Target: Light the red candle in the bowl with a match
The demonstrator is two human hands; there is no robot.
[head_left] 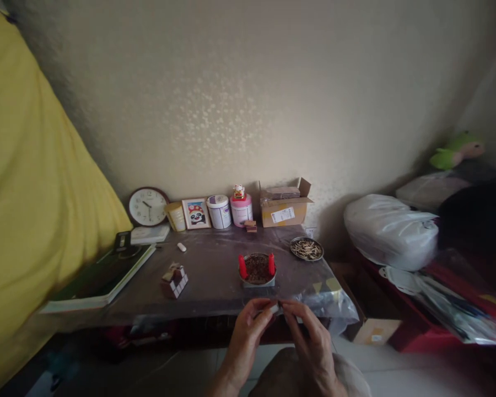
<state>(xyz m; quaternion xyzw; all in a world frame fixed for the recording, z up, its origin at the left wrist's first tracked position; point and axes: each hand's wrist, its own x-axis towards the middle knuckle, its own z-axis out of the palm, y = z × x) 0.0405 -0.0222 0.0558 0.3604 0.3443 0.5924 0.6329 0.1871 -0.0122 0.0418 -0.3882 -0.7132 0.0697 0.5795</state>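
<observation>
My left hand (248, 331) and my right hand (310, 336) meet in front of the table's near edge, fingertips pinched together on a small pale item (276, 309) that I cannot make out. Just beyond them a round pot with red handles (257, 269), filled with dark brown pieces, stands on the table (215, 275). A metal plate (306, 248) holding pale bits lies further right on the table.
A small checkered box (174, 280) and a large book (101, 278) lie to the left. A clock (147, 206), framed picture (196, 213), tubs and a cardboard box (284, 208) line the wall. Bags and a plush toy (457, 150) pile up on the right.
</observation>
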